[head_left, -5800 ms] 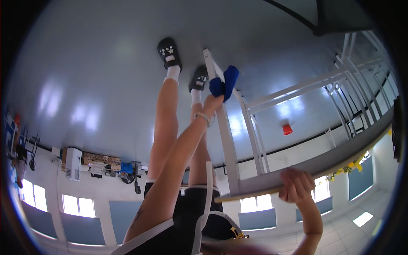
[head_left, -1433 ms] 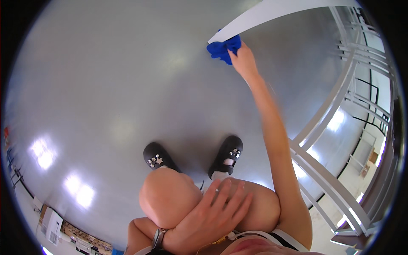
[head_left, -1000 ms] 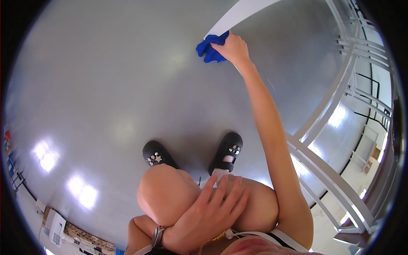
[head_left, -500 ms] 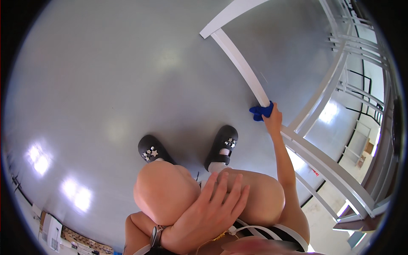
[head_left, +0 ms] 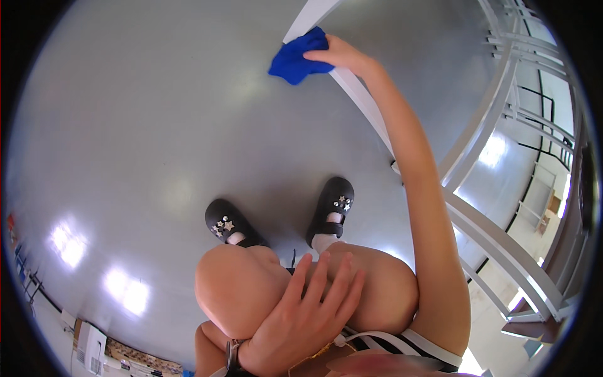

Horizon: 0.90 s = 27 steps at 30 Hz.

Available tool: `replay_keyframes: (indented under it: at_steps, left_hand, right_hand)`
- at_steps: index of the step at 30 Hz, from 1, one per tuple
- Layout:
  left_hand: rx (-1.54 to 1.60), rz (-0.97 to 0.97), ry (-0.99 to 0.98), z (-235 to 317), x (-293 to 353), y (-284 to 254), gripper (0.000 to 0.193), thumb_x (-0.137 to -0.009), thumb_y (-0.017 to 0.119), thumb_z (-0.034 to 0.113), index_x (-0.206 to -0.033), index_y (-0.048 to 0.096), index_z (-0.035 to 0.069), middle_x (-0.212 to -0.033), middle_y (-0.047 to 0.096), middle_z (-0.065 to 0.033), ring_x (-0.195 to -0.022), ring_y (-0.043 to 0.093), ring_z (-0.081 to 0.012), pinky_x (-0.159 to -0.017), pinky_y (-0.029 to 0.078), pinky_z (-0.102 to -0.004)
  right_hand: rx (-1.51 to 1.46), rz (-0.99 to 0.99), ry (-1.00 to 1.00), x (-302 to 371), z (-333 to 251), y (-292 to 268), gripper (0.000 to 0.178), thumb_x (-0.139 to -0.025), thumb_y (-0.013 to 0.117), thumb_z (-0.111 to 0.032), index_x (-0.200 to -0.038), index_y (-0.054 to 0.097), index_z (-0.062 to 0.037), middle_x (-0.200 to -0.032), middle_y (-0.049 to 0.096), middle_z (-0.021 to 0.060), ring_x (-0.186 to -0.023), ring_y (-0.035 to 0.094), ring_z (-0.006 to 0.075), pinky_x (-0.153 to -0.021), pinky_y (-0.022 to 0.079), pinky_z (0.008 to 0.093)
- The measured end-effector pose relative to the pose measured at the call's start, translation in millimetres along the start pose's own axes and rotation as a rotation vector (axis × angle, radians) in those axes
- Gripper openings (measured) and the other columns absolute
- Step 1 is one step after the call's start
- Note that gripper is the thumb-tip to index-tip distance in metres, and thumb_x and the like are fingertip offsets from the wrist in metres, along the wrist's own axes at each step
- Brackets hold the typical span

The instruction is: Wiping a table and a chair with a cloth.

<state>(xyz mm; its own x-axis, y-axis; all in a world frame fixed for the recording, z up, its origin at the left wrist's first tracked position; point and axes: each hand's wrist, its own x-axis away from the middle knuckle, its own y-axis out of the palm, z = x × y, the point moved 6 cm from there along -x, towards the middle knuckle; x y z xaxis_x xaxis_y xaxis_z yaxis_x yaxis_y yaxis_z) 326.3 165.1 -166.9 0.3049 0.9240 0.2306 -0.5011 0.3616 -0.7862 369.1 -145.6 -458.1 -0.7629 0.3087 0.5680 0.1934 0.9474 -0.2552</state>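
My right hand (head_left: pixel 339 55) reaches out far ahead, gripping a blue cloth (head_left: pixel 298 61). The cloth lies against the end of a white metal bar (head_left: pixel 363 103), where it meets another white piece (head_left: pixel 311 17) at a corner. The cloth and fingers hide that joint. Across my bent knees rests my left hand (head_left: pixel 314 311), its fingers spread and holding nothing.
To the right rise more white frame rails (head_left: pixel 483 229), running toward the far wall. My feet, in black shoes (head_left: pixel 331 204) with star ornaments, stand on the grey floor (head_left: pixel 138 125). A white appliance-like box (head_left: pixel 92 349) is at the lower left edge.
My right hand has slid forward and left along the white bar with the cloth, from its near end to the far corner. The cloth is spread wider. My left hand stays on my knees.
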Motion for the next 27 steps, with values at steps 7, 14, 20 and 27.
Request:
replay_keyframes:
  at_steps: [7,14,20,27]
  left_hand:
    - [0.021,0.024,0.043,-6,4,0,0.036,-0.085,0.049,0.019,-0.119,0.054,0.009,-0.121,0.055,-0.0116,-0.105,0.057,-0.0274,-0.096,0.042,-0.0431]
    - [-0.018,0.041,0.119,-8,6,2,0.038,-0.086,0.048,0.02,-0.12,0.053,0.006,-0.12,0.055,-0.0118,-0.106,0.056,-0.028,-0.097,0.041,-0.0431]
    - [0.006,0.06,0.102,-10,12,0,0.036,-0.086,0.048,0.019,-0.12,0.054,0.008,-0.119,0.056,-0.0108,-0.104,0.057,-0.0261,-0.096,0.043,-0.042]
    - [0.002,0.073,0.092,-7,15,2,0.036,-0.086,0.048,0.02,-0.12,0.054,0.008,-0.12,0.055,-0.0107,-0.105,0.056,-0.0254,-0.096,0.043,-0.0418]
  right_hand:
    - [0.508,0.359,0.122,152,99,-11,0.065,-0.072,0.072,-0.03,-0.124,0.047,-0.0006,-0.109,0.061,0.0216,-0.1,0.061,0.0349,-0.086,0.047,0.0385]
    - [0.975,0.217,0.68,298,171,-8,0.068,-0.073,0.071,-0.016,-0.13,0.037,-0.0003,-0.114,0.058,0.0226,-0.106,0.055,0.0397,-0.09,0.045,0.0406]
    - [0.368,0.551,0.235,281,106,-18,0.052,-0.079,0.055,0.002,-0.128,0.039,-0.0058,-0.11,0.058,0.0198,-0.101,0.057,0.0342,-0.093,0.043,0.0387]
    - [0.501,0.906,-0.175,220,-39,-47,0.042,-0.077,0.058,0.003,-0.114,0.044,-0.0106,-0.12,0.053,0.0137,-0.102,0.057,0.0308,-0.086,0.047,0.0368]
